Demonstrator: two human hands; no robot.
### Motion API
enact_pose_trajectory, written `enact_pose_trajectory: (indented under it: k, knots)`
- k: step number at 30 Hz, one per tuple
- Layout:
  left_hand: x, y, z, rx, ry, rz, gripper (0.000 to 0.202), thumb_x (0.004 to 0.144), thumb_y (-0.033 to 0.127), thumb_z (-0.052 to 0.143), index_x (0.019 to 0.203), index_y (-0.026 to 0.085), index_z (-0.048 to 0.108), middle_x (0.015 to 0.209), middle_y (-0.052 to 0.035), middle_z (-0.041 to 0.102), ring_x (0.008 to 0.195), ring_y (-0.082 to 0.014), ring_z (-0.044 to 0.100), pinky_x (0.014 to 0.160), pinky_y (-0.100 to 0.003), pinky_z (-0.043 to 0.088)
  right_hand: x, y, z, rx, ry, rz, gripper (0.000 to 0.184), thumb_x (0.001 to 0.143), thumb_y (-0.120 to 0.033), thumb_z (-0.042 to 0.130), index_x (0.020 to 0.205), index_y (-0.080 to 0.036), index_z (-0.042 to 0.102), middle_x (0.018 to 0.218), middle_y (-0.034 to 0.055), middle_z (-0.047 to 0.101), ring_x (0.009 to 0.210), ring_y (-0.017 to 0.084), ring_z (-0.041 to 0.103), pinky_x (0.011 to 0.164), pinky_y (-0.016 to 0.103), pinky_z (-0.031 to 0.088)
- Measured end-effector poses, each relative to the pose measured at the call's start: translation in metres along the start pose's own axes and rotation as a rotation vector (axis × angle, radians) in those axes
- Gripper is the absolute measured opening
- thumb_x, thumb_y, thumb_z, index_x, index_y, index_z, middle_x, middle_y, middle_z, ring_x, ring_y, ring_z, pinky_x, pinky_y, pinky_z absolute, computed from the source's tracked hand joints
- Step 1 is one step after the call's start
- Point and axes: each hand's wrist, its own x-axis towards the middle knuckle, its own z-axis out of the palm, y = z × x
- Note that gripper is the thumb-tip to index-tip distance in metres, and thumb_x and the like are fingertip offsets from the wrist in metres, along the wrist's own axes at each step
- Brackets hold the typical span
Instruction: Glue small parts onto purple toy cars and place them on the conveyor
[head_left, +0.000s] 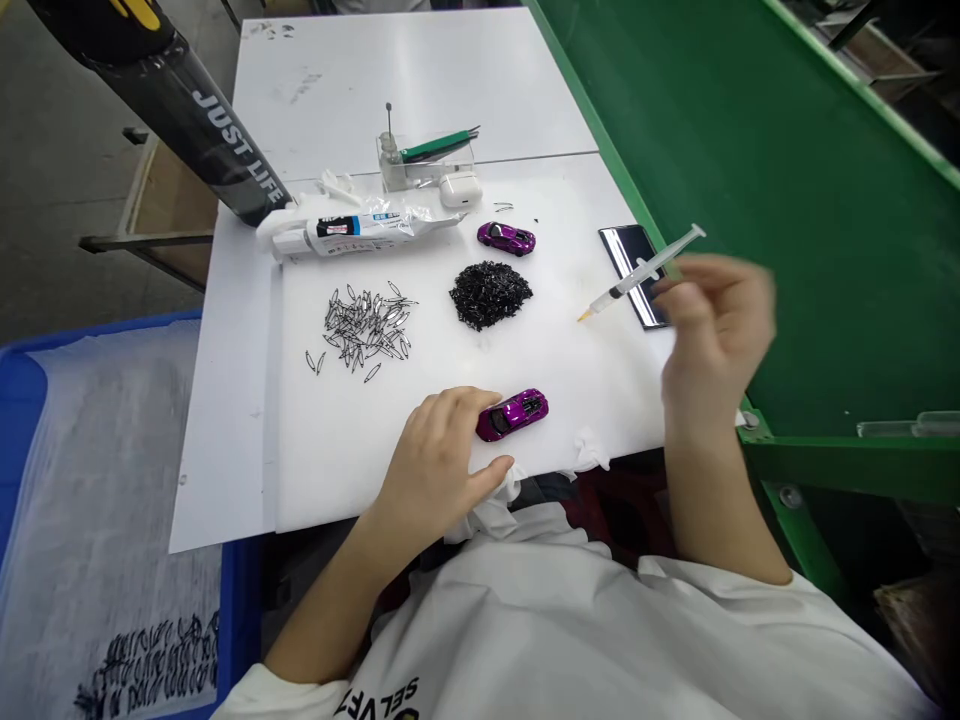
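Note:
My left hand (439, 455) rests on the white board (322, 450) near its front edge, fingers curled around the rear of a purple toy car (514, 413). My right hand (712, 330) is raised at the right, blurred, pinching a clear syringe (645, 270) whose orange tip points down-left over the board. A second purple toy car (507, 238) sits farther back. Between them lies a heap of small black parts (490, 293). Left of that heap, thin clear-and-black slivers (365, 326) lie scattered.
A dark phone (628, 255) lies at the board's right edge beside a green metal frame (750, 180). A glue tube in packaging (352, 232), a clear holder with green tweezers (431, 150) and a white earbud case (459, 188) stand at the back. A blue bin (30, 400) sits left.

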Motion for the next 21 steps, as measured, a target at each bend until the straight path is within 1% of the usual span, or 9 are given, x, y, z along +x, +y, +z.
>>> enact_pose_trajectory:
  k: [1,2,4,6,8,12,15,18,21]
  knots:
    - [0.002,0.000,0.000,0.033,-0.023,0.030,0.041,0.076,0.018,0.063,0.115,0.020,0.048,0.113,-0.0063,0.059,0.103,-0.0231,0.054,0.089,-0.040,0.045,0.010,0.006,-0.003,0.118,0.104,0.042,0.029,0.081,-0.030,0.057,0.109,-0.024,0.052,0.121,0.0060,0.051,0.107,0.019,0.052,0.087,0.033,0.046]
    - [0.004,0.000,0.000,0.049,-0.039,0.050,0.039,0.077,0.015,0.062,0.114,0.020,0.049,0.111,-0.0056,0.059,0.101,-0.0222,0.054,0.088,-0.039,0.046,0.018,0.011,-0.004,0.234,0.100,0.145,0.038,0.078,-0.028,0.060,0.114,-0.025,0.048,0.127,0.0061,0.046,0.113,0.019,0.049,0.090,0.034,0.046]
    - [0.008,-0.002,0.000,0.037,-0.055,0.056,0.035,0.077,0.011,0.060,0.110,0.020,0.051,0.106,-0.0041,0.061,0.095,-0.0203,0.055,0.084,-0.036,0.047,0.032,0.019,-0.003,0.413,-0.180,0.417,0.040,0.076,-0.035,0.061,0.112,-0.023,0.049,0.121,0.0075,0.050,0.110,0.020,0.052,0.091,0.039,0.048]
    - [0.010,-0.004,0.001,-0.001,-0.042,0.051,0.032,0.076,0.010,0.061,0.106,0.020,0.053,0.100,-0.0023,0.062,0.091,-0.0186,0.055,0.081,-0.034,0.047,0.038,0.022,0.001,0.432,-0.460,0.522,0.034,0.078,-0.048,0.059,0.096,-0.020,0.057,0.104,0.0078,0.057,0.098,0.021,0.057,0.090,0.042,0.048]
    - [0.010,-0.006,0.003,-0.025,0.007,0.062,0.029,0.076,0.009,0.061,0.102,0.019,0.055,0.096,-0.0012,0.063,0.088,-0.0174,0.055,0.080,-0.032,0.047,0.038,0.021,0.005,0.353,-0.563,0.463,0.038,0.079,-0.056,0.057,0.081,-0.019,0.060,0.098,0.0071,0.058,0.098,0.021,0.056,0.091,0.041,0.048]
    - [0.007,-0.009,0.006,-0.036,0.126,0.060,0.021,0.076,0.013,0.062,0.096,0.018,0.058,0.084,0.0003,0.064,0.080,-0.0162,0.055,0.073,-0.028,0.048,0.023,-0.006,0.009,0.487,-0.447,0.310,0.032,0.085,-0.049,0.053,0.071,-0.020,0.057,0.093,0.0034,0.060,0.104,0.020,0.056,0.090,0.039,0.049]
    - [0.006,-0.010,0.008,-0.056,0.166,0.003,0.018,0.079,0.018,0.061,0.096,0.019,0.059,0.084,0.0002,0.066,0.079,-0.0158,0.058,0.069,-0.026,0.048,0.009,-0.040,0.015,0.658,-0.376,0.066,0.007,0.083,-0.030,0.057,0.082,-0.023,0.058,0.066,-0.0028,0.056,0.071,0.012,0.060,0.081,0.033,0.053]
    - [0.006,-0.011,0.008,-0.055,0.182,-0.027,0.015,0.084,0.023,0.057,0.098,0.019,0.060,0.087,0.0002,0.068,0.078,-0.0145,0.058,0.067,-0.025,0.048,0.000,-0.065,0.025,0.735,-0.580,-0.005,0.022,0.079,-0.042,0.061,0.072,-0.026,0.048,0.047,-0.0071,0.041,0.039,0.009,0.042,0.044,0.025,0.042]
    - [0.006,-0.011,0.008,-0.041,0.181,-0.025,0.015,0.088,0.025,0.054,0.099,0.019,0.060,0.084,0.0010,0.068,0.077,-0.0134,0.057,0.067,-0.024,0.047,-0.003,-0.067,0.034,0.860,-0.891,-0.079,0.051,0.080,-0.065,0.050,0.056,-0.022,0.035,0.041,-0.0053,0.034,0.035,0.009,0.034,0.038,0.025,0.029]
